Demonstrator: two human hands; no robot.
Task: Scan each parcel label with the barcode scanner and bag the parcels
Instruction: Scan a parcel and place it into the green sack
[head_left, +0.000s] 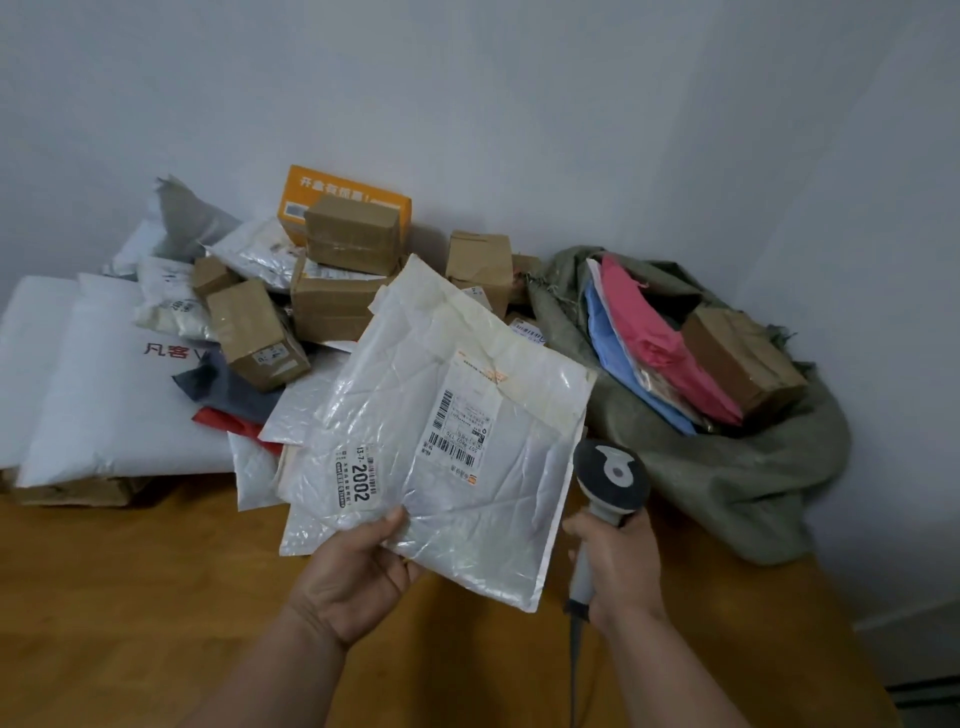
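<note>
My left hand (358, 571) pinches the near edge of a white bubble mailer (441, 467), thumb on top, holding it up over the table. Its shipping label (465, 415) with barcodes faces me, and a sticker reading 2002 sits near my thumb. My right hand (621, 566) grips the handle of a grey barcode scanner (610, 480), whose head sits just right of the mailer's right edge. The scanner's cable drops below my wrist. An open green woven sack (727, 467) lies to the right, with pink and blue soft parcels and a brown box inside.
A pile of parcels fills the back left of the wooden table (130, 597): brown taped boxes (254, 332), an orange box (343, 200), white poly bags (104, 395) and grey bags. A white wall stands behind. The table's right edge falls off near the sack.
</note>
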